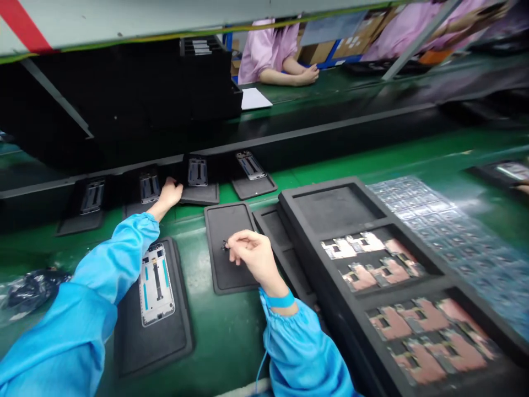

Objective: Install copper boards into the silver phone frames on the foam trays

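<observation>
My left hand [168, 194] reaches to the back row, its fingers closed at the left edge of a black tray [201, 194] that carries a phone frame [197, 171]. My right hand [251, 251] is over a bare black tray [223, 275], thumb and fingers pinched together. A small dark part [225, 245] shows at its fingertips, too small to name exactly. Below my left forearm, a silver phone frame [167, 289] with blue strips lies on another black tray [182, 336], partly hidden by my sleeve.
More phone frames [250, 165] on trays line the back. At right stands a stacked black foam tray [351, 298] holding circuit boards [397, 322]. Beyond it lies a clear sheet of small parts [446, 231]. A plastic bag [33, 289] lies left. Co-workers in pink sit across.
</observation>
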Motion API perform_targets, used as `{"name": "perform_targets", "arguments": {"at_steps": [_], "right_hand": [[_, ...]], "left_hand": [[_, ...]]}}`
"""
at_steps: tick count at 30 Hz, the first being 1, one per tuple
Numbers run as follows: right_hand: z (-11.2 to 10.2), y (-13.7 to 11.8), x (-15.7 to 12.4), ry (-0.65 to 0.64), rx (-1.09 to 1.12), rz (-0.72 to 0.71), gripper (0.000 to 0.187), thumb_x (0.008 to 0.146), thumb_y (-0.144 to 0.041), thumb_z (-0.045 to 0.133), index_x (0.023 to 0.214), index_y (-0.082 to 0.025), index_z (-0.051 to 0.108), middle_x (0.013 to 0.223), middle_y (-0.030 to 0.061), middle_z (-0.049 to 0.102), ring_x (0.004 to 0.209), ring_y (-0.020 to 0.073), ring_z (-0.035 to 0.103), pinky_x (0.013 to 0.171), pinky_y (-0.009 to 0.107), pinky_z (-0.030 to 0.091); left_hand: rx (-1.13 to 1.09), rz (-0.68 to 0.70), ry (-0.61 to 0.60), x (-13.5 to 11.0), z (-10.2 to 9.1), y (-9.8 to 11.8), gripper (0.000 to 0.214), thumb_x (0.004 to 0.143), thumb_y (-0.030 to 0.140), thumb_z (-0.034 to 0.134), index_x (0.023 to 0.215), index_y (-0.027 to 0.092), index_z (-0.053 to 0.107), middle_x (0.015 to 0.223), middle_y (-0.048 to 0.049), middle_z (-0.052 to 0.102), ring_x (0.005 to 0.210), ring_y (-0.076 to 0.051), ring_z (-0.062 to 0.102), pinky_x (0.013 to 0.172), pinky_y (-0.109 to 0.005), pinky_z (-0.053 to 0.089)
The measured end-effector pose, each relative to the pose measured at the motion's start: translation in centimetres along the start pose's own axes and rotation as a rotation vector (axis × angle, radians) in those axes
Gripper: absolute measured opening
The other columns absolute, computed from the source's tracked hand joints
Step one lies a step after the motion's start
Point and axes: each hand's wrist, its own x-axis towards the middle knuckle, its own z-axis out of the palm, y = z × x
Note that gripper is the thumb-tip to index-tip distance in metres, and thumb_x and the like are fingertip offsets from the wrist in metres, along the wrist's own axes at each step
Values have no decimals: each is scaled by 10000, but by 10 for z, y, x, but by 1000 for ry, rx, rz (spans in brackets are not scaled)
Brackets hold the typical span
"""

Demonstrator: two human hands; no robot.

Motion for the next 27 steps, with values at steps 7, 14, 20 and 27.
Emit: {"name": "perform_targets", "arguments": {"at_steps": [7,14,20,27], "right_hand": [[12,-3,-4,-67,363,37,287,694,-390,870,716,-195,661,691,23,733,378,68,468,282,182,353],[25,-3,-10,-66,485,123,245,710,-370,831,737,-188,670,736,9,725,404,44,447,291,144,339],[33,2,-13,-81,472,143,215,730,-349,814,750,-187,674,741,6,721,429,47,435,313,148,346],[40,4,-17,-100,397,91,256,738,-409,799,751,-202,648,730,9,743,409,56,450,323,178,381]], "left_hand": [[-352,-50,53,-109,-66,-6,637,927,285,658,1501,123,432,1122,-142,739,937,-218,754,919,-390,612],[-622,-214,50,-286,-122,-43,1048,750,437,892,1620,346,316,1464,-132,639,1207,-345,717,977,-503,632],[-576,-389,91,-362,-119,-88,1117,741,537,882,1646,412,237,1397,-104,683,1176,-354,734,959,-512,648],[107,-187,157,-371,-136,-116,920,744,589,810,1561,337,470,1039,-70,693,807,-300,703,711,-442,641]]}}
